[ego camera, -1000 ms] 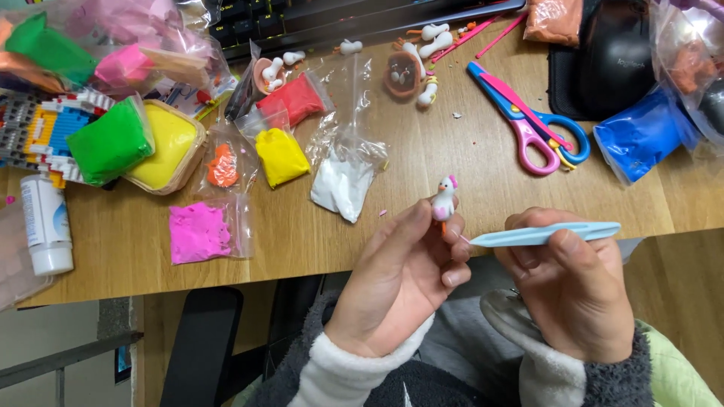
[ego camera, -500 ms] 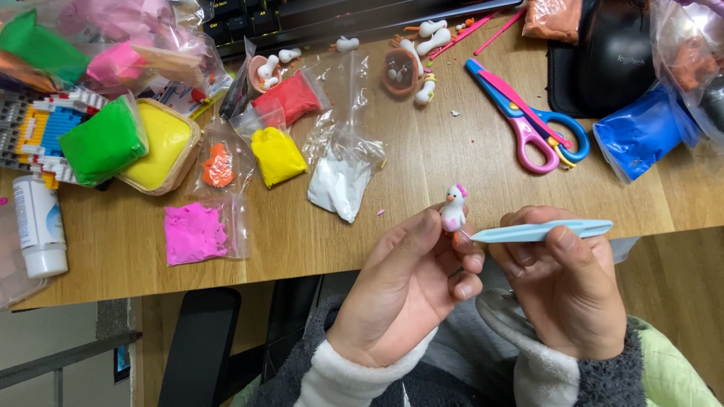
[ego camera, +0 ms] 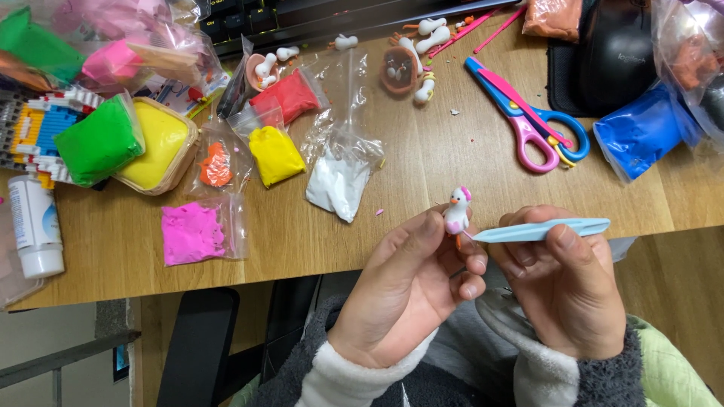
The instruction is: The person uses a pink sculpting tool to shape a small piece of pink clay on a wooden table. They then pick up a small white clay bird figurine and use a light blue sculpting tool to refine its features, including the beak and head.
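Soft white clay bird figure with a pink tuft sits pinched in the left hand; the right hand grips a pale-blue plastic sculpting tool, its tip beside the figure. Too hard a press could dent it.

Desk is a proper mess of clay bags: pink clay near the front edge, white clay in a clear bag just right of it, yellow clay and red clay behind. A green lump leans on a yellow one in a tray. Pink-and-blue scissors lie beside a blue clay bag. A white glue bottle sits far left, and a black mouse sits at the back right.
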